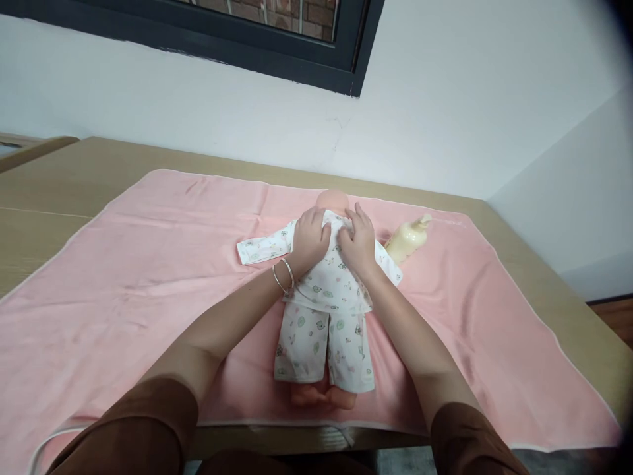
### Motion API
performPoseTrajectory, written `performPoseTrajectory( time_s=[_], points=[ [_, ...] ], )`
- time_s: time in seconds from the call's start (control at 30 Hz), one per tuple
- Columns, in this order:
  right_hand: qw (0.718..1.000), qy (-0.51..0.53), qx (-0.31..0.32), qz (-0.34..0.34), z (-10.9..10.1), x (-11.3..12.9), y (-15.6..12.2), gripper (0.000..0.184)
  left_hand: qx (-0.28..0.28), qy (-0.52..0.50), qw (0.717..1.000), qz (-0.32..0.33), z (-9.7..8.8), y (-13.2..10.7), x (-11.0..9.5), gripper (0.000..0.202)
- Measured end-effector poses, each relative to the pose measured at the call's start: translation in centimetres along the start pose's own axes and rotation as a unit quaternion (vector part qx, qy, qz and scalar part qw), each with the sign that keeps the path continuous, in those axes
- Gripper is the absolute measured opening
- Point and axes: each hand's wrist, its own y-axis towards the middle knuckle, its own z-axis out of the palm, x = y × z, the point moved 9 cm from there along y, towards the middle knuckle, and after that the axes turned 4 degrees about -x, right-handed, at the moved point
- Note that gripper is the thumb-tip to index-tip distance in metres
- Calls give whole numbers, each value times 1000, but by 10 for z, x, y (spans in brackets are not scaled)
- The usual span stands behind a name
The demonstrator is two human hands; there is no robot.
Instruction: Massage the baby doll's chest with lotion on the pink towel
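Note:
A baby doll (332, 200) lies on the pink blanket, its head away from me and its bare feet towards me. It wears a white patterned long-sleeved top (329, 284) and matching trousers (301, 343). Its face does not show. My left hand (311, 239), with a bangle at the wrist, rests open on the upper left of the top. On the upper right, my right hand (359, 241) also lies open, its fingers slightly bent. Just right of the doll, a pale yellow pump bottle (408, 239) lies on its side.
The pink blanket (148, 284), slightly wrinkled, covers much of the wooden table (123, 155) and hangs towards the front edge. Behind the table stands a white wall (420, 125) with a dark window frame (297, 63).

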Motion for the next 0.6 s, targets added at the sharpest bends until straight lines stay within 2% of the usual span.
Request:
performPoseTrajectory(
  time_s=[0.1, 0.17, 0.3, 0.37, 0.47, 0.5, 0.6],
  points=[
    [997, 10, 76, 0, 15, 0, 0, 51, -63, -53, 997, -9, -6, -4, 6, 52],
    [994, 28, 110, 4, 21, -2, 1, 50, -78, -57, 995, -18, -7, -7, 9, 54],
    [999, 37, 33, 13, 5, -7, 7, 53, -81, -57, 995, -27, -6, -10, 11, 56],
    [998, 30, 50, 9, 8, -8, 6, 54, -83, -65, 994, -29, -6, -9, 11, 56],
    [990, 33, 135, 0, 24, -7, 3, 54, -83, -81, 993, -35, -5, -9, 13, 57],
    [989, 35, 140, -1, 25, -8, 3, 55, -83, -87, 992, -35, -4, -9, 14, 58],
    [996, 32, 83, -4, 13, -10, 9, 61, -88, -99, 991, -32, -4, -9, 15, 58]
  ],
)
